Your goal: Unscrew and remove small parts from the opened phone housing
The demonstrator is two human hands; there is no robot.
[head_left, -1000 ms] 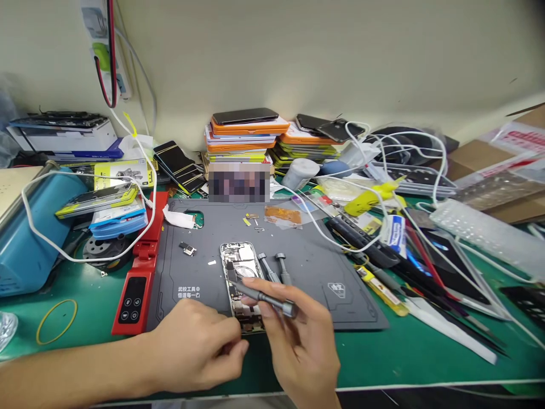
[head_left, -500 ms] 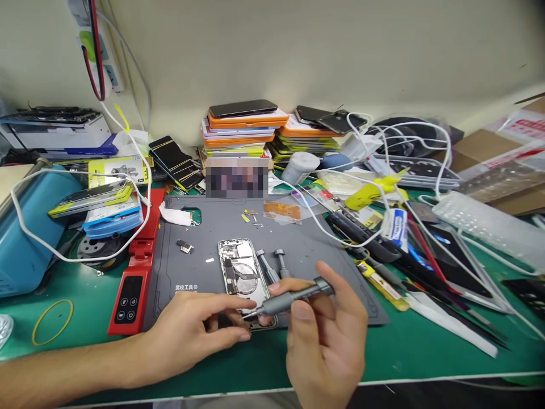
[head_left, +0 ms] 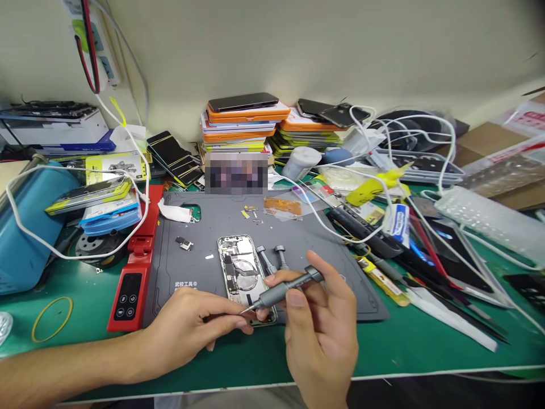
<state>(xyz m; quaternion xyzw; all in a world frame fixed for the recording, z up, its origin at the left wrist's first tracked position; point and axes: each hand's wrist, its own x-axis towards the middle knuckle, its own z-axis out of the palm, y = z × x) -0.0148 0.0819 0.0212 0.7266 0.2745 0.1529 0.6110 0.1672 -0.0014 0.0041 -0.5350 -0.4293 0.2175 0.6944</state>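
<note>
Right-hand grip (head_left: 321, 335) clamped on screwdriver (head_left: 279, 292), tip now at closer-drawn fingers of left hand (head_left: 187, 318), hold unclear; apparent pause on opened phone (head_left: 247, 278).

From afar I see the bare right hand (head_left: 320, 326) grip a slanted, cylindrical grey screwdriver (head_left: 277, 293), its thin tip at the bare left hand (head_left: 191, 325), near the lower end of an opened, silver-rimmed phone (head_left: 243, 270).

In the lower middle of the frame there are one left hand (head_left: 191, 326), one right hand (head_left: 321, 332) and one opened phone (head_left: 246, 275). I count three grey screwdrivers (head_left: 276, 293) near the centre, one yellow rubber band (head_left: 72, 311) at lower left and two stacks of flat boxes (head_left: 240, 125) at upper middle.
</note>
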